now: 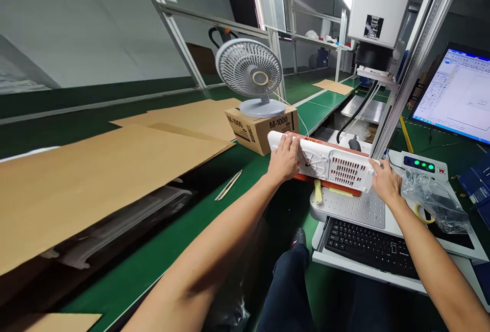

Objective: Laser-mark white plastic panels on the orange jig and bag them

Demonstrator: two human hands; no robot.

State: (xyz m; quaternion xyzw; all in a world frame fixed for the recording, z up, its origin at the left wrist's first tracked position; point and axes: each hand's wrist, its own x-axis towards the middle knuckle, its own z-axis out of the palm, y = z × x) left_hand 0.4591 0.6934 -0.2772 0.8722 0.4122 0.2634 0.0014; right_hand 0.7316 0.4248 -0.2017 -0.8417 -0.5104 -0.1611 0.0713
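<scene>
Both hands hold a long white plastic panel (325, 162) with a slotted vent and moulded ribs. My left hand (284, 158) grips its left end, fingers over the top edge. At the right end my right hand (386, 180) is closed on the corner. Behind and below the panel shows an orange-red piece (333, 186); whether the two touch is unclear. Under them is a grey perforated plate (360, 207), with a strip of yellow tape (318, 192) near its left edge.
A fan (250, 71) stands on a cardboard box (252, 130). Cardboard sheets (115, 168) lie left. A marking-machine head (381, 10) hangs above; a keyboard (373, 245), monitor (455, 92), plastic bag (432, 199) and tape roll (424, 214) are right.
</scene>
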